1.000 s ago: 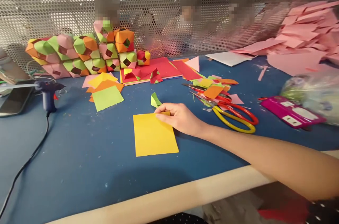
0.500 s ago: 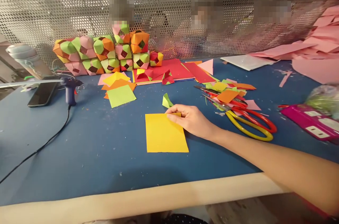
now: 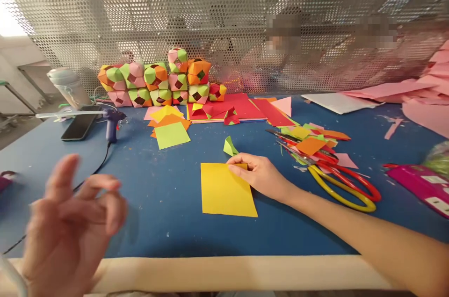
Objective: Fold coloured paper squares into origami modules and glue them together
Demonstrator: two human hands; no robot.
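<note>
My right hand (image 3: 261,175) pinches the top right edge of a square sheet of yellow paper (image 3: 224,194), thumb above and fingers behind it. The sheet is flat and unfolded. Just beyond my fingertips sits a small folded green paper piece (image 3: 229,146). At the lower left, my left hand (image 3: 75,222) is raised over the table's near edge, palm up and slightly blurred. Its fingers are apart and partly curled, with nothing in them.
Behind a glue gun (image 3: 111,124) lie a phone (image 3: 79,125) and a bottle (image 3: 69,85). Stacked paper balls (image 3: 156,76) line the mesh screen (image 3: 140,16). Coloured sheets (image 3: 172,135), scissors (image 3: 345,182) over scraps, and a magenta power strip (image 3: 414,180) are also on the table.
My left hand has come into view at the lower left. The camera view has shifted, so the scene sits lower and further right. My right hand still holds the yellow paper.
</note>
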